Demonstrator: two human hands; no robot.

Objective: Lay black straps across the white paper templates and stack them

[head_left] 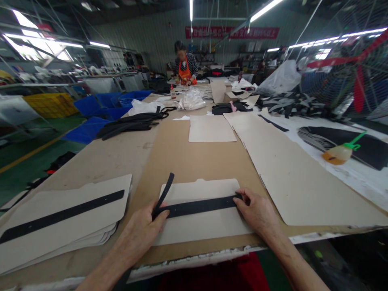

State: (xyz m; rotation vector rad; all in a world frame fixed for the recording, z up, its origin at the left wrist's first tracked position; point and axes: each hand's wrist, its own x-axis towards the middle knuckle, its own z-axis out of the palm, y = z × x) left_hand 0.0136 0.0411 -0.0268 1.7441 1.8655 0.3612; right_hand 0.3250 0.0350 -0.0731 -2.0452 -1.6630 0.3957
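Observation:
A black strip (200, 206) lies across a pale cardboard panel (203, 228) in front of me. My left hand (148, 224) pinches the strip near the panel's left side, and a loose black end rises past the fingers. At the right edge of the panel, my right hand (254, 208) grips the strip's other end between thumb and fingers. To the left sits a stack of similar panels (85, 224), its top one bearing a black strip (66, 213) laid lengthwise.
A large pale sheet stack (281, 173) covers the table's right side. Farther off are a single pale panel (210, 129), black strap bundles (130, 123) and a glue bottle with a green nozzle (339, 154). A person in an orange apron (185, 68) stands at the far end.

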